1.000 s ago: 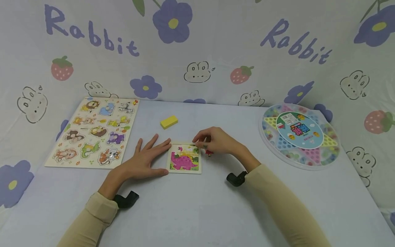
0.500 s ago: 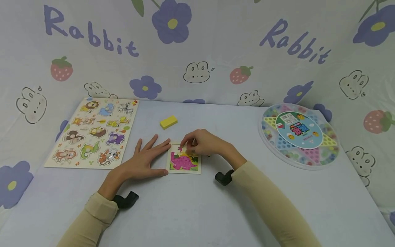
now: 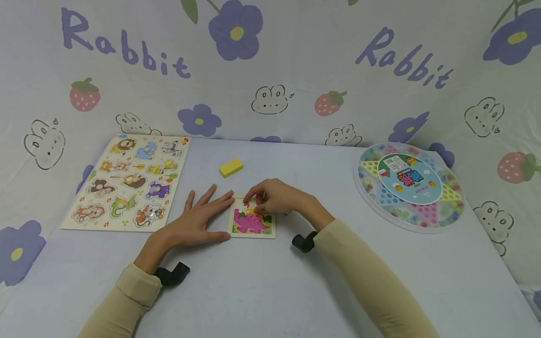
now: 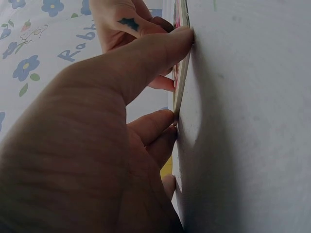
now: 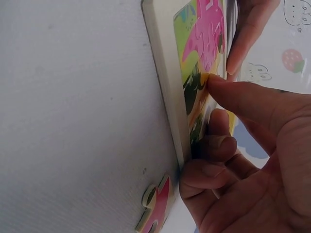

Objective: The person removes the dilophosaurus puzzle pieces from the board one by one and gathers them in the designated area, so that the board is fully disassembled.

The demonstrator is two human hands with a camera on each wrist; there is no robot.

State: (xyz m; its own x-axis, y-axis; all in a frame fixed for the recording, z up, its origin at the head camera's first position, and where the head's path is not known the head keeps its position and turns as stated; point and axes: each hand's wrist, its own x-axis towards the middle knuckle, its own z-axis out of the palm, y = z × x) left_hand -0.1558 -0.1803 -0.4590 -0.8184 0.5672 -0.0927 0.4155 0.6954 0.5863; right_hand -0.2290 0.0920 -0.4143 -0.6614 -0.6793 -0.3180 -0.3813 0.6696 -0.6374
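A small square jigsaw puzzle (image 3: 252, 223) in a pale frame, showing a pink dinosaur, lies flat on the table. My left hand (image 3: 196, 219) is spread, with its thumb and fingertips against the puzzle's left edge. Over the upper part of the puzzle is my right hand (image 3: 281, 196), thumb and index finger bent down in a pinch at a puzzle piece. The right wrist view has the thumb tip on a yellow part of the picture; the index fingertip is hidden there. A loose red puzzle piece (image 5: 158, 206) lies beside the frame, mostly covered by the right hand in the head view.
Behind the puzzle lies a yellow block (image 3: 231, 167). A large animal puzzle board (image 3: 101, 206) rests at the left. To the right is a round, clear-rimmed Chinese checkers set (image 3: 410, 180). A printed cloth (image 3: 296, 61) hangs at the back of the table.
My right hand has moved left from the puzzle's upper right corner onto its upper middle, exposing less of the loose red piece. The left hand keeps its place at the left edge.
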